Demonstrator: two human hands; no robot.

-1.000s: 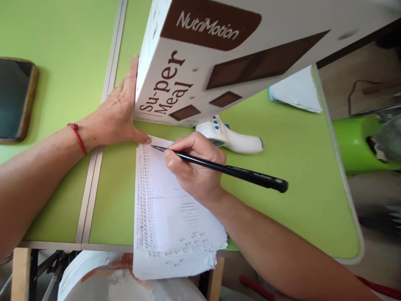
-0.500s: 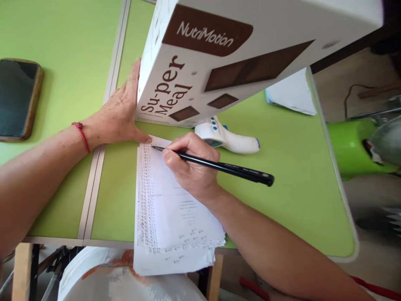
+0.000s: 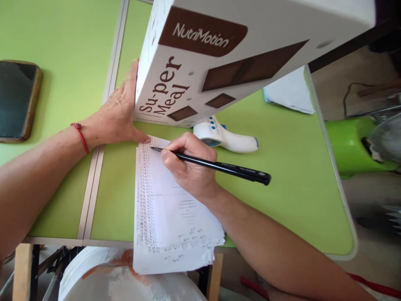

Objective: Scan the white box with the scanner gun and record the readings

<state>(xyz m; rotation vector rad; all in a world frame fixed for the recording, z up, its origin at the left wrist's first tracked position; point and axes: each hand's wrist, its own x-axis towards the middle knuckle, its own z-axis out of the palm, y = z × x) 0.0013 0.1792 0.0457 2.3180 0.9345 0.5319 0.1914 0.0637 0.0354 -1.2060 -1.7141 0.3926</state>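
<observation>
Gripping a black pen between thumb and curled fingers, the right hand rests on a stack of white sheets, the pen's tip touching the top sheet close to its far left corner. A dense column of small handwritten marks runs down the left margin of that sheet, with a few more scattered near its lower edge — too small to read. The sheets lie on a green table and overhang its near edge. The left hand, a red cord bracelet at its wrist, lies open with fingers stretched flat against the side of a large white carton, its thumb pressing the paper's top corner. The carton stands just beyond the sheets and bears a brown panel reading "NutriMotion" in white, with "Su-per Meal" in brown letters on the face toward the paper. A white thermometer-shaped device with blue buttons lies beside the carton's base, just past the right hand. A dark phone sits face up, well to the left — apart from both hands. More white papers lie behind the carton at the table's right side.
</observation>
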